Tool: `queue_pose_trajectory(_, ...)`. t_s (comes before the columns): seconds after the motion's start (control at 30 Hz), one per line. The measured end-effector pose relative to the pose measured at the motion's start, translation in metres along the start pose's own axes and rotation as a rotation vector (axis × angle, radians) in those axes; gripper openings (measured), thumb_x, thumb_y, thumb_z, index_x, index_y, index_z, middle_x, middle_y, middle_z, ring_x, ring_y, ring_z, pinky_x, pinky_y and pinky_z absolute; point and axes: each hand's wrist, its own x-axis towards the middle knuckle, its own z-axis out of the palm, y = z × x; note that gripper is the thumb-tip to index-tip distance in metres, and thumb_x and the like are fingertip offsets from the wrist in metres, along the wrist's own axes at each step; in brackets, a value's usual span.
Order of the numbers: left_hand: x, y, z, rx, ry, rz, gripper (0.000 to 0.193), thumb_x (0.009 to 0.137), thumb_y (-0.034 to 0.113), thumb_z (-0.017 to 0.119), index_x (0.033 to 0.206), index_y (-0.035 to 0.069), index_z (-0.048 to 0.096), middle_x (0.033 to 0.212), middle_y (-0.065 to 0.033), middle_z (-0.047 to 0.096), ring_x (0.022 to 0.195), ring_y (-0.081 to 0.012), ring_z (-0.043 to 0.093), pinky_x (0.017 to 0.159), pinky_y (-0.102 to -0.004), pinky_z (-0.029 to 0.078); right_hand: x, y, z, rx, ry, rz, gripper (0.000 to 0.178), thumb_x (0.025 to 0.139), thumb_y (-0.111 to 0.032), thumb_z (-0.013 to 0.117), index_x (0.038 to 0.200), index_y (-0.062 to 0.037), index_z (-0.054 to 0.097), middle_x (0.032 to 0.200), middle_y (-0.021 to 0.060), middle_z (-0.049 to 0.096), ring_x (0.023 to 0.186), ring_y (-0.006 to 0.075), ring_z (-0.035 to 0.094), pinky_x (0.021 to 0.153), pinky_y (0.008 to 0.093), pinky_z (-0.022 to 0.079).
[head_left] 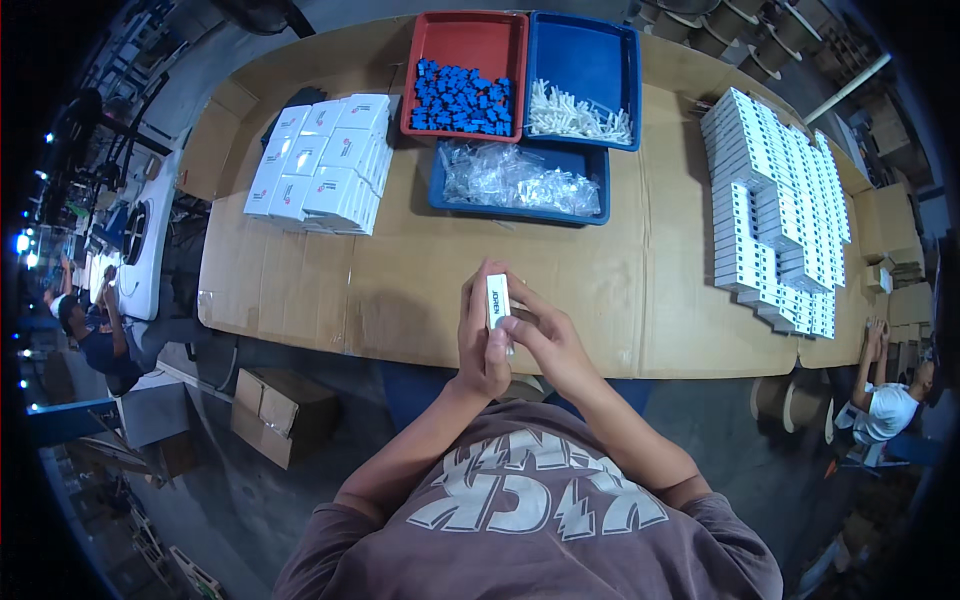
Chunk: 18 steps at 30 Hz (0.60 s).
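Note:
A small white box with dark print stands between my hands, just above the near edge of the cardboard-covered table. My left hand wraps its left side, thumb along the near part. On the other side my right hand closes round it, with the thumb pressed on the box's face. The far fingers of both hands meet around its upper end. Beyond them lies a blue tray of clear plastic bags.
Farther back are a red tray of blue plastic pieces and a blue tray of white plugs. Stacked white boxes stand left; a larger stack of white boxes stands right. Other people sit at both sides.

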Motion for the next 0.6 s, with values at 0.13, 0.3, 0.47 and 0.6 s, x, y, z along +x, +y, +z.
queue_pose_trajectory(0.13,0.002,-0.019,0.006,0.138,0.195,0.175,0.078,0.102,0.053,0.030,0.140,-0.012,0.050,0.135,-0.0305,0.052,0.124,-0.0418,0.053,0.105,-0.0493,0.043,0.008,0.021,0.018,-0.005,0.107,-0.193,0.062,0.100,-0.017,0.066,0.151,0.0053,0.040,0.139,0.0206,0.058,0.130,0.0293,0.059,0.110,0.0398,0.046)
queue_pose_trajectory(0.3,0.002,-0.027,0.002,0.118,0.183,0.251,0.103,0.095,0.079,0.027,0.140,-0.010,0.051,0.131,-0.0294,0.054,0.119,-0.0406,0.057,0.100,-0.0482,0.048,0.003,0.014,0.033,-0.085,0.123,-0.129,0.066,0.100,-0.026,0.069,0.151,0.0056,0.040,0.139,0.0222,0.059,0.133,0.0273,0.055,0.112,0.0388,0.043)
queue_pose_trajectory(0.47,0.007,-0.018,-0.006,0.085,0.163,0.187,0.119,0.081,0.093,0.041,0.142,-0.009,0.050,0.130,-0.0279,0.055,0.117,-0.0382,0.059,0.099,-0.0470,0.050,0.002,0.017,0.036,0.045,0.096,-0.177,0.069,0.101,-0.023,0.069,0.154,0.0065,0.036,0.144,0.0220,0.054,0.136,0.0276,0.052,0.114,0.0396,0.041)
queue_pose_trajectory(0.6,0.010,-0.017,-0.009,0.064,0.132,0.155,0.118,0.079,0.092,0.049,0.140,-0.009,0.051,0.129,-0.0276,0.055,0.117,-0.0377,0.059,0.098,-0.0460,0.050,0.003,0.024,0.033,0.089,0.099,-0.203,0.068,0.103,-0.019,0.066,0.156,0.0067,0.032,0.145,0.0214,0.053,0.135,0.0269,0.053,0.113,0.0386,0.042)
